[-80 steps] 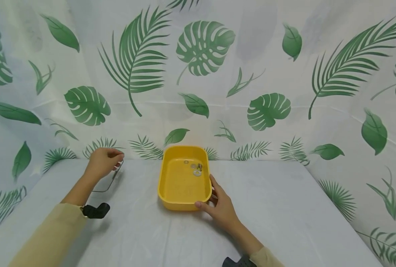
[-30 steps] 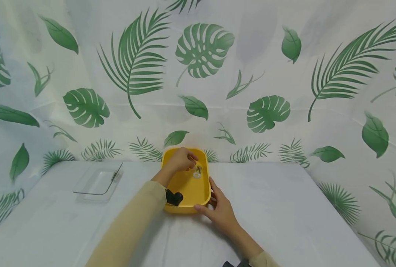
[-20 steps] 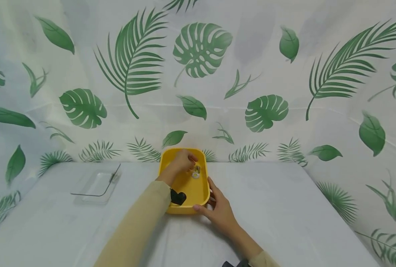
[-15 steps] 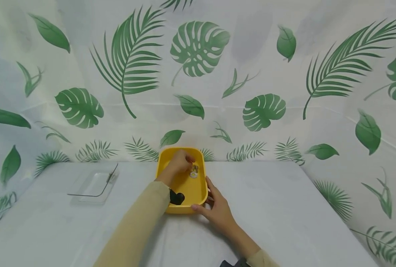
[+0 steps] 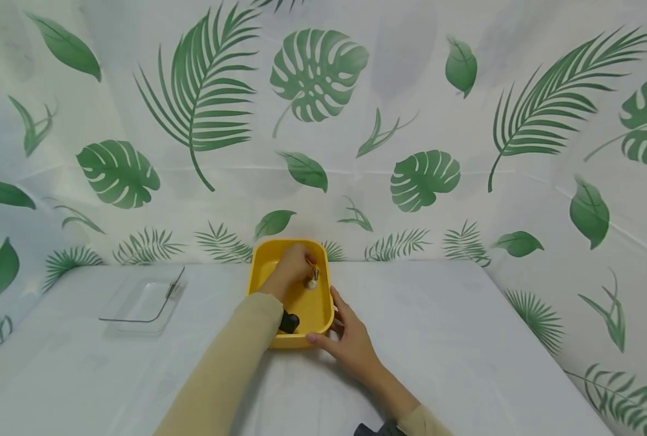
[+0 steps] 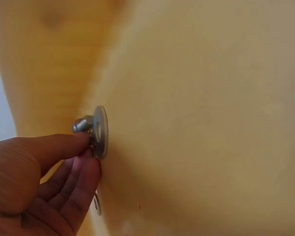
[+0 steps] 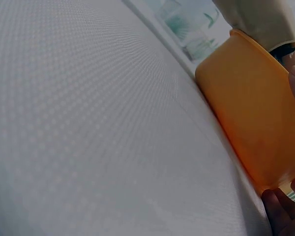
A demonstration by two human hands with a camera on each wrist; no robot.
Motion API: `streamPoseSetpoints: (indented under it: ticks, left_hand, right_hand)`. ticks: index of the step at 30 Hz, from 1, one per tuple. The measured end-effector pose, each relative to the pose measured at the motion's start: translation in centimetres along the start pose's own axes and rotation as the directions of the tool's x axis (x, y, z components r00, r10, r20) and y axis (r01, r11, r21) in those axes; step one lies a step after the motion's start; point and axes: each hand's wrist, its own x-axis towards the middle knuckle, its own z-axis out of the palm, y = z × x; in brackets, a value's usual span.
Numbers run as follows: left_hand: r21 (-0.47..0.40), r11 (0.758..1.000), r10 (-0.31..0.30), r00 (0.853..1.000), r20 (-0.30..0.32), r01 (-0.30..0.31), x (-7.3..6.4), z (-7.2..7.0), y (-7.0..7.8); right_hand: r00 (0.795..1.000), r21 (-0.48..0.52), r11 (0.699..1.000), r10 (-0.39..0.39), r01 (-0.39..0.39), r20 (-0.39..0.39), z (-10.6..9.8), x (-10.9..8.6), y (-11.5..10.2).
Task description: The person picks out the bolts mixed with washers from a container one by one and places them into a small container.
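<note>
A yellow plastic tray (image 5: 291,342) stands at the middle of the white table in the head view. My left hand (image 5: 293,269) reaches inside it, thumb and fingers pinching at the edge of a flat metal washer (image 6: 102,132) in the left wrist view. A small bolt (image 6: 82,124) sits right behind that washer, partly covered by the fingertips. Part of another metal ring (image 6: 97,204) shows below the fingers. My right hand (image 5: 351,342) grips the tray's near right corner, thumb on the rim and fingers along the side.
To the left on the table (image 5: 438,345) lies a clear rectangular container (image 5: 138,327) with a thin dark edge line and a small clasp-like piece. A white cloth with green leaves (image 5: 318,72) hangs behind and at both sides of the table.
My left hand has left the clear container, reached into the tray and closed in on the metal pieces. My right hand stays on the tray's corner. The whole head view has drifted left.
</note>
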Motion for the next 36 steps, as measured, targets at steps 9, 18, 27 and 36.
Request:
streamPoseSetpoints:
  ticks: [9,18,27,36]
  left_hand:
    - [0.072,0.997,0.035,0.999,-0.014,-0.034,0.4,0.2,0.0]
    - [0.147,0.988,0.057,0.998,-0.011,-0.055,0.6,0.1,-0.2]
    - [0.07,0.995,-0.071,0.997,-0.041,0.074,-0.4,-0.4,-0.3]
    - [0.015,0.993,-0.116,0.993,-0.008,0.116,-0.5,-0.6,-0.2]
  right_hand:
    - [1.0,-0.005,1.0,-0.029,0.029,0.004,-0.3,0.0,-0.3]
    - [0.999,-0.001,0.999,-0.041,0.041,-0.005,-0.4,0.0,-0.4]
    - [1.0,-0.014,1.0,-0.022,0.022,0.004,-0.1,0.1,0.0]
    - [1.0,-0.002,1.0,-0.01,0.01,0.005,-0.1,0.0,-0.3]
